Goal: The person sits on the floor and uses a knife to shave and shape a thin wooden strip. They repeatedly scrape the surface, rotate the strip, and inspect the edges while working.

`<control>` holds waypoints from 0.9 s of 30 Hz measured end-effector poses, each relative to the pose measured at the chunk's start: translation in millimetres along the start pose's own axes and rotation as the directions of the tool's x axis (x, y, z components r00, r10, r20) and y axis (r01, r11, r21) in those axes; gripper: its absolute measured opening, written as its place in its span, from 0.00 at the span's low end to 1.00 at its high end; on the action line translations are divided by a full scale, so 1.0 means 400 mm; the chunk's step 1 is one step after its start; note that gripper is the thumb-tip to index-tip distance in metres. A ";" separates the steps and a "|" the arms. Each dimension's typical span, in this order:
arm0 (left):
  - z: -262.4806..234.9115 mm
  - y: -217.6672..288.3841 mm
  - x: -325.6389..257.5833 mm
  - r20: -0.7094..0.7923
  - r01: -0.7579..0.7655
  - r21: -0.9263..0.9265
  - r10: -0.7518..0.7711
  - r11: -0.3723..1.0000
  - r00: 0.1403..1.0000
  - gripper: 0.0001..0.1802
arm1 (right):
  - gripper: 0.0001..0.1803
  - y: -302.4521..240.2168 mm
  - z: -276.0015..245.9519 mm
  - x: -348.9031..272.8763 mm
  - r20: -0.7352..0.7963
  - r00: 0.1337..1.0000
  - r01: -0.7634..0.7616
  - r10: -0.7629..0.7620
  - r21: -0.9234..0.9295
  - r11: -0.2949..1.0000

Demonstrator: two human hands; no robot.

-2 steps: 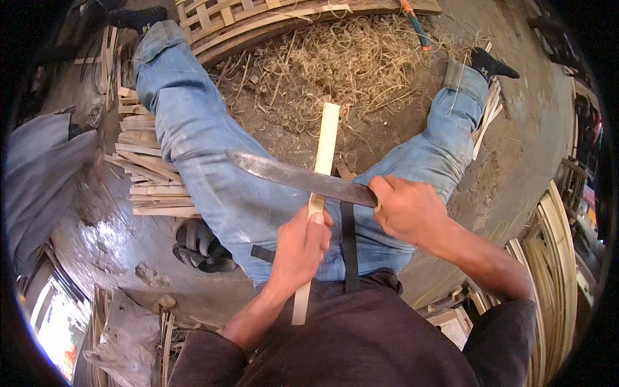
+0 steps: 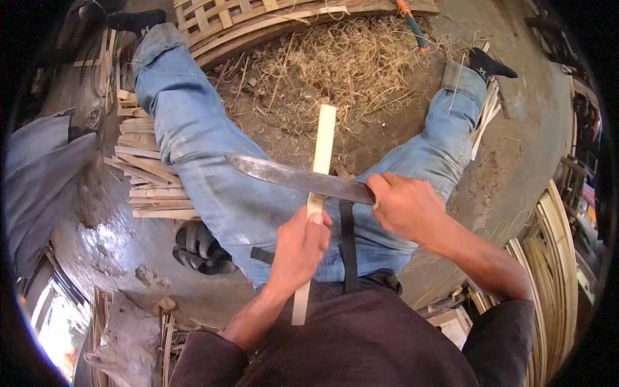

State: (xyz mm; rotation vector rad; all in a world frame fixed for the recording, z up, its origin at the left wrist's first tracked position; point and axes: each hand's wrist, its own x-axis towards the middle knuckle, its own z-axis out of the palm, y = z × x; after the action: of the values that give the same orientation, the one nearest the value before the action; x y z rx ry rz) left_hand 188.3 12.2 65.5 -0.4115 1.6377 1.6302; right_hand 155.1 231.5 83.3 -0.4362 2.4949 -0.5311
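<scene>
My left hand [image 2: 300, 248] is closed round a pale, flat bamboo strip [image 2: 325, 138], its thumb lying along the near part. The strip stands up away from me, and its lower end comes out below the hand toward my shirt. In my right hand [image 2: 407, 208] is a long dark-bladed knife [image 2: 290, 176], the fingers wrapped round its handle, which is mostly hidden. The blade points left and lies across the strip just beyond my left thumb. It overlaps the strip; how deep the edge sits in it cannot be seen.
Curled shavings [image 2: 322, 71] cover the floor between my outstretched legs. A woven lattice panel [image 2: 225, 19] and a green-and-orange handled tool [image 2: 412, 26] lie at the far side. Split strips [image 2: 155, 168] are stacked left, near black sandals [image 2: 201, 248]. Long strips [image 2: 556, 258] lean at right.
Almost nothing differs. The view has shifted very slightly, and both hands, the knife and the strip keep the same arrangement.
</scene>
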 end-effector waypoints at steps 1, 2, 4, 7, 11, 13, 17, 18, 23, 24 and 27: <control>-0.001 -0.006 0.001 -0.002 -0.002 -0.008 0.002 1.000 1.000 0.14 | 0.10 -0.013 0.006 -0.005 0.015 1.000 -0.013 0.012 0.028 1.000; -0.001 -0.008 0.003 -0.003 -0.003 -0.016 0.003 1.000 1.000 0.15 | 0.10 -0.032 0.015 -0.011 0.030 0.999 -0.026 0.025 0.055 0.998; -0.004 0.002 0.001 0.008 -0.053 0.017 0.053 0.998 0.999 0.15 | 0.10 -0.034 0.019 -0.003 0.023 0.999 -0.036 0.035 0.059 0.998; -0.003 -0.006 -0.004 -0.015 0.014 -0.003 -0.014 1.000 1.000 0.14 | 0.10 -0.019 0.025 0.023 0.007 0.998 -0.055 0.054 0.027 0.998; -0.007 0.017 -0.003 -0.001 0.058 -0.003 -0.058 0.998 0.998 0.13 | 0.09 -0.005 0.018 0.038 -0.046 0.998 -0.035 0.034 -0.020 0.999; -0.001 -0.004 0.005 -0.005 0.060 -0.039 -0.060 0.997 0.998 0.14 | 0.08 -0.006 0.021 0.039 -0.072 0.997 -0.014 0.011 -0.038 0.999; 0.000 -0.012 -0.001 0.015 0.011 -0.033 -0.010 0.999 1.000 0.14 | 0.07 -0.008 0.023 0.038 -0.065 0.998 -0.008 0.002 -0.093 0.996; 0.004 -0.010 0.005 0.024 0.013 -0.049 -0.012 0.999 1.000 0.14 | 0.07 0.009 0.010 0.050 -0.086 0.996 -0.001 -0.012 -0.153 0.988; 0.017 0.015 0.020 0.025 0.044 -0.034 -0.043 0.998 0.999 0.12 | 0.06 -0.004 0.019 0.036 -0.105 0.994 -0.014 0.004 -0.097 0.995; 0.016 0.001 0.008 0.021 0.058 -0.045 -0.057 0.997 0.998 0.12 | 0.06 0.038 0.026 0.056 -0.137 0.990 -0.042 0.025 -0.125 0.991; 0.011 0.007 0.021 0.030 0.029 -0.064 -0.027 0.998 0.999 0.12 | 0.06 0.084 -0.017 0.062 -0.162 0.965 -0.229 0.207 -0.128 0.965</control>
State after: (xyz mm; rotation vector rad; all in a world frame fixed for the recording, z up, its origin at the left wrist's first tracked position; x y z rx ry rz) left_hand 182.2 19.0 61.8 -0.4396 1.5541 1.6639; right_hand 125.1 252.4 62.2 -0.1761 2.6921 -0.3043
